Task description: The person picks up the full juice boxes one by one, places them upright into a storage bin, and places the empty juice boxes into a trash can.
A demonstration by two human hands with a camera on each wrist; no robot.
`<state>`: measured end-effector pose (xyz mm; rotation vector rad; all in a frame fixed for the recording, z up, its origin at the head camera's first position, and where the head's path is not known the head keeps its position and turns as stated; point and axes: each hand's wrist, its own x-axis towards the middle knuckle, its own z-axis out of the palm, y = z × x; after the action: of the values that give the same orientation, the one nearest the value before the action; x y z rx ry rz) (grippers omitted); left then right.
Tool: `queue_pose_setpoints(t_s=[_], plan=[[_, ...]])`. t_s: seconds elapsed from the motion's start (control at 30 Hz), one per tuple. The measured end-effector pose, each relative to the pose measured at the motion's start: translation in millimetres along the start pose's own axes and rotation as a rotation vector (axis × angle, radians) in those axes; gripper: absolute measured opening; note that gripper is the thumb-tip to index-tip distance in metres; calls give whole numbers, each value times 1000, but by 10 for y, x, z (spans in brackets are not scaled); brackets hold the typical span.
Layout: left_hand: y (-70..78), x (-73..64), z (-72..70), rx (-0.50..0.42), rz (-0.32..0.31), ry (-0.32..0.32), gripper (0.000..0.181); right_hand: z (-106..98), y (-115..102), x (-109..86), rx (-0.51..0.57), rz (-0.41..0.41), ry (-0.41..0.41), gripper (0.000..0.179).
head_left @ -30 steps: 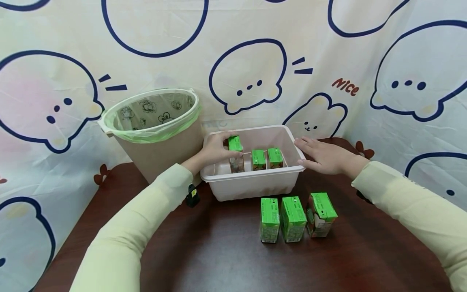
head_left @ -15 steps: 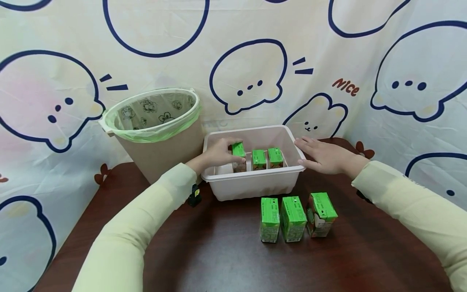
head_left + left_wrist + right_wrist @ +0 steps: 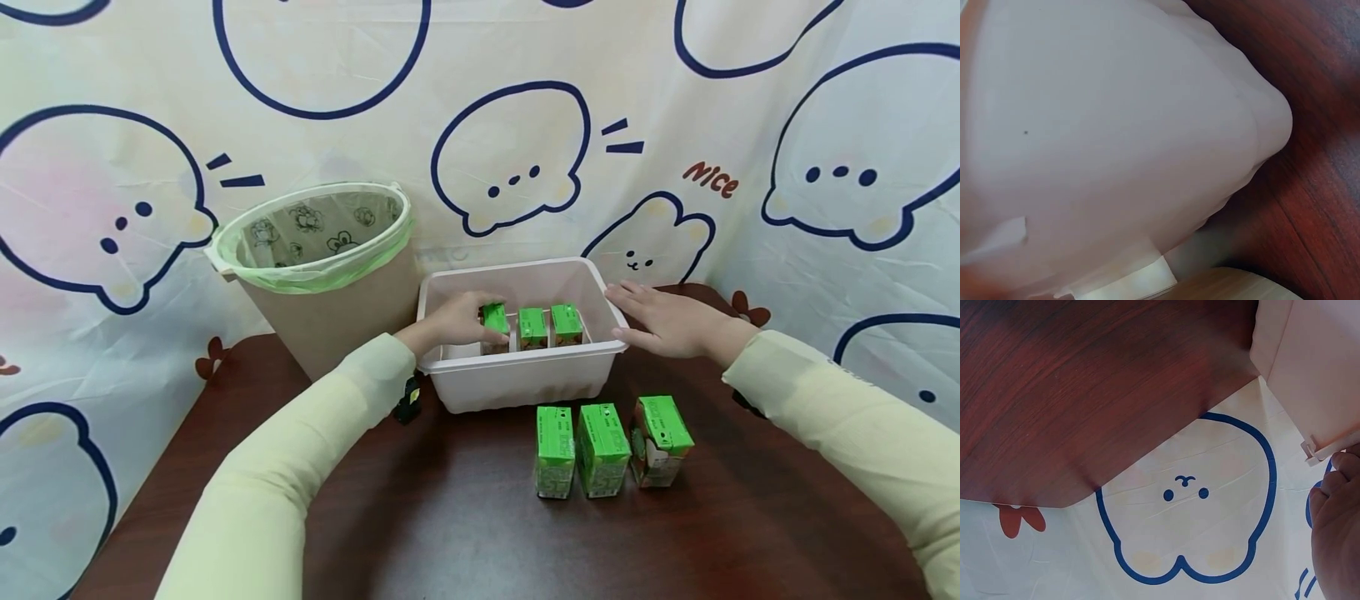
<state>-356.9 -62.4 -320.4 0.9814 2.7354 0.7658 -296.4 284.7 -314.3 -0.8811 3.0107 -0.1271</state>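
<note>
My left hand (image 3: 454, 320) reaches into the white plastic bin (image 3: 517, 386) and grips a green-topped drink carton (image 3: 494, 317) between thumb and fingers, low near the bin's floor. Just right of it, two similar cartons, one (image 3: 532, 327) and another (image 3: 567, 323), stand upright in a row. Straight fingers of my right hand (image 3: 667, 322) rest at the bin's right rim; the right wrist view shows that hand (image 3: 1340, 525) at the bin's edge. In the left wrist view the bin's outer wall (image 3: 1116, 125) fills most of the picture, and the carton is out of sight.
Three more green-topped cartons, left (image 3: 555, 454), middle (image 3: 603, 450) and right (image 3: 662, 442), stand on the dark wooden table (image 3: 465, 533) before the bin. A beige trash can (image 3: 341, 329) with a green liner stands close on the left. A patterned curtain (image 3: 510, 50) hangs behind.
My left hand has lowered its carton deeper into the bin and moved it slightly right, closer to the two standing cartons. The right hand stays at the rim.
</note>
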Motion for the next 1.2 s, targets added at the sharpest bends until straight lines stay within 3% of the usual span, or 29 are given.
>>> queue_pose_setpoints(t_s=[0.3, 0.57, 0.9, 1.1, 1.2], plan=[[-10, 56, 41, 32, 56, -44, 71, -9, -16, -9, 3, -1, 1, 74], [-10, 63, 51, 4, 43, -76, 72, -12, -23, -13, -1, -3, 2, 75], [-3, 69, 81, -83, -10, -103, 71, -21, -34, -23, 1, -3, -2, 75], [11, 70, 74, -228, -69, -158, 72, -33, -42, -31, 4, 2, -7, 77], [16, 80, 60, -235, -88, -164, 71, -35, -39, -25, 2, 3, -7, 77]])
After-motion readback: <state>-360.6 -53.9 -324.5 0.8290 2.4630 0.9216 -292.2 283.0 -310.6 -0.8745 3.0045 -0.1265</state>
